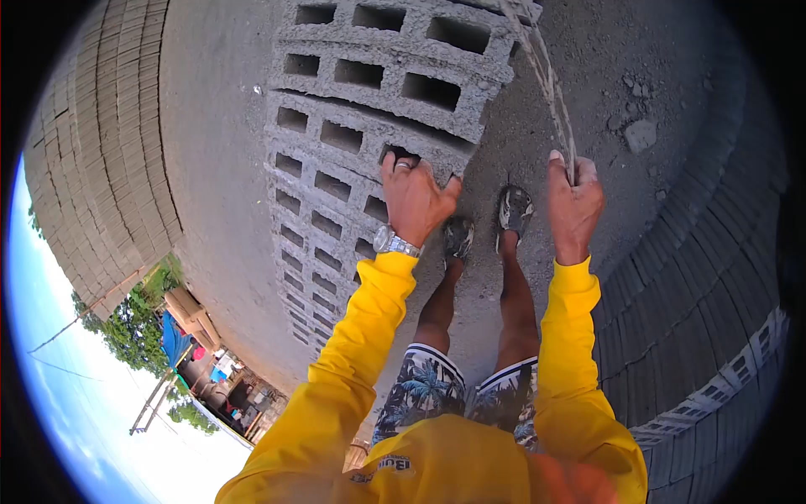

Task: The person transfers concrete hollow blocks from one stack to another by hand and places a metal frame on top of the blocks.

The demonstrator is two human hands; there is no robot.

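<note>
My left hand, with a ring and a metal watch, grips the end of a grey hollow concrete block in a row of stacked blocks. Its fingers reach into one of the holes, and the thumb presses near the block's edge. My right hand is closed around the lower end of a long, thin, pale crusted strip. This strip rises to the top of the view beside the blocks; its material is unclear. The fingertips inside the hole are hidden.
My feet stand on gritty ground between the blocks and another long block stack on the right. Loose rubble lies at upper right. A further stack stands at left, with a cluttered shelter below it.
</note>
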